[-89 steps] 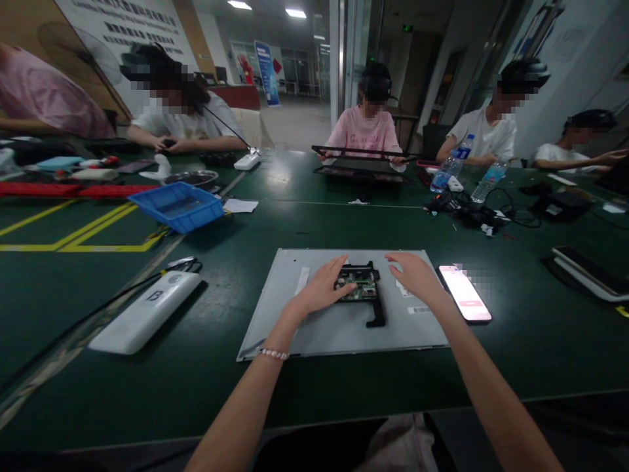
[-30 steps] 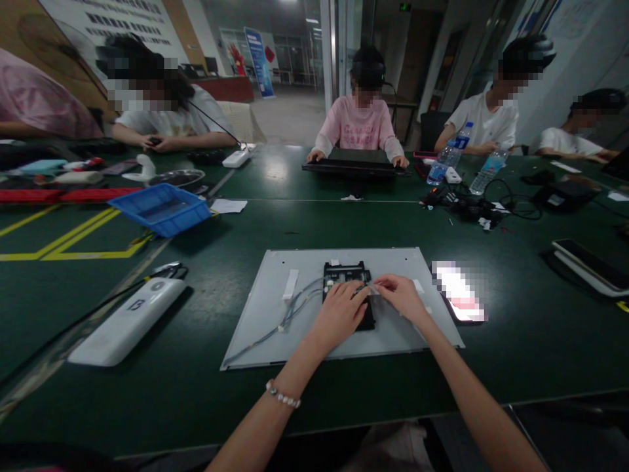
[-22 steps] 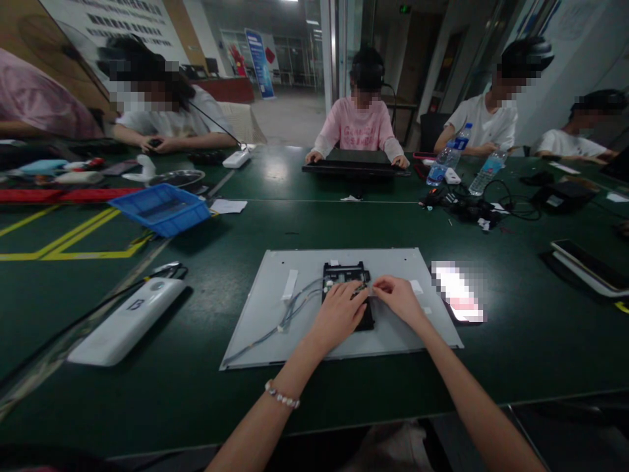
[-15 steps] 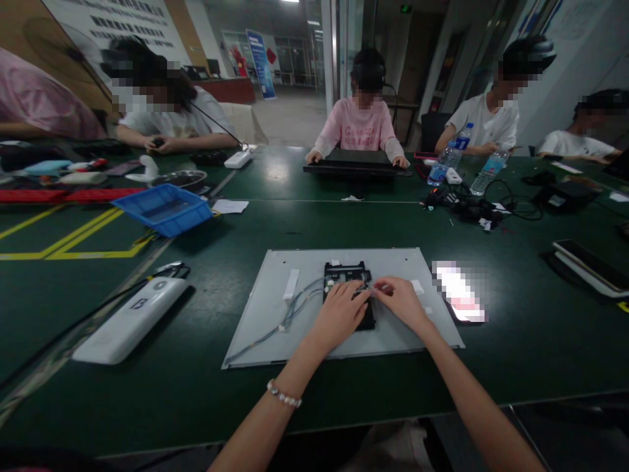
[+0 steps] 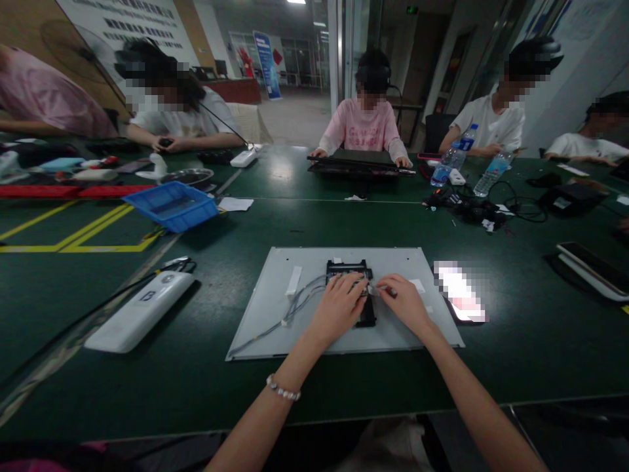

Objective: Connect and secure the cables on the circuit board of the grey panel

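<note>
A flat grey metal panel [image 5: 268,295], perhaps the back of a screen, lies on the green table. Near its middle sits a black frame with a circuit board [image 5: 366,318], partly covered by my left hand [image 5: 341,301]. The fingers of that hand are stretched out and rest over the frame. Just right of it, my right hand [image 5: 401,300] is closed in a pinch at the frame's edge. A small whitish piece shows by its fingertips, too small to name. Grey cables [image 5: 295,307] run from the frame to the panel's lower left corner.
Right of the panel lies a lit phone [image 5: 459,292]; to the left, a white power bank [image 5: 142,311] with a cable. A blue bin [image 5: 171,206] stands farther back. Bottles [image 5: 494,174] and tangled black cables [image 5: 466,204] lie back right. Several people sit across the table.
My right hand has shifted slightly right, away from my left hand's fingertips. My left hand stays over the black frame. The whole view has moved a little.
</note>
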`<state>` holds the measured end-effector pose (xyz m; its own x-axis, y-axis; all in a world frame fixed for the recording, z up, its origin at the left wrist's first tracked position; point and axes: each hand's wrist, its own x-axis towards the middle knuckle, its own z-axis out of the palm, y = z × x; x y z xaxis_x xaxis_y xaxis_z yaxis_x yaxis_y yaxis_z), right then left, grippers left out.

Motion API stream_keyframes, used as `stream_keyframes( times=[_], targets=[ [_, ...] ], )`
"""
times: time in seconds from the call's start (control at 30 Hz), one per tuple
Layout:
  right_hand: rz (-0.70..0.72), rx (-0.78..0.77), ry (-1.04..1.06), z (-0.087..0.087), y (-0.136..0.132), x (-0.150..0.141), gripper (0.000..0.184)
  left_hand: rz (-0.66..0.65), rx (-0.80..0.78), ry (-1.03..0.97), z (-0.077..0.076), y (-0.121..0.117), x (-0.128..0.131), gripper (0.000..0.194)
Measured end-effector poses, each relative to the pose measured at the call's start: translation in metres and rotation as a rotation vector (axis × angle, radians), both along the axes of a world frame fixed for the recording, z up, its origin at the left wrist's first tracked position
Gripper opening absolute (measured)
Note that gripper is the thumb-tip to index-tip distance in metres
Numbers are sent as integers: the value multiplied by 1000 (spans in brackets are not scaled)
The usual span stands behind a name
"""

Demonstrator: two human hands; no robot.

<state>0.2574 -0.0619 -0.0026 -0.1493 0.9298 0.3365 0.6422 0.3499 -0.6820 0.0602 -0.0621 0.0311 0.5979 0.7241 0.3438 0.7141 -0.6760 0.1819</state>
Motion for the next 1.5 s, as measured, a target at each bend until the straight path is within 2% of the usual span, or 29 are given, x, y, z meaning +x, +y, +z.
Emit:
stream_keyframes(
  times=[0.1, 0.23, 0.37, 0.5, 0.63, 0.73, 0.87, 1.0, 1.1, 1.23, 1.37, 1.5],
  targets=[
    [-23, 20, 22, 1, -2, 3, 16, 95, 7, -98, 12, 11, -15, 31],
    [-50, 40, 5, 2, -4, 6, 18, 278, -45, -203, 22, 41, -55, 30],
    [-42, 36, -16, 3, -6, 5, 19, 417, -169, -184, 12, 68, -97, 35],
    [-25, 28, -38, 3, -7, 4, 18, 338, -305, -134, -4, 79, -119, 36],
    [-29, 23, -47, 2, -7, 5, 18, 410, -294, -174, -11, 81, -123, 37],
    [-32, 21, -51, 3, -8, 5, 18, 439, -305, -185, -9, 80, -124, 25],
    [-36, 27, -42, 6, -10, 4, 19, 450, -301, -229, 4, 74, -129, 18],
    [-45, 60, 3, 10, -11, 5, 19, 527, -321, -460, 22, 59, -134, 24],
    [-53, 78, 26, 14, -11, 4, 18, 559, -313, -565, 27, 45, -133, 25],
    [-3, 84, 23, 23, -13, -7, 20, 557, -283, -555, 16, 31, -125, 24],
    [157, 130, -36, 35, -19, -31, 27, 570, -210, -459, -1, 26, -119, 23],
    [317, 169, -136, 43, -24, -59, 36, 611, -181, -306, -1, 18, -114, 24]
  ],
)
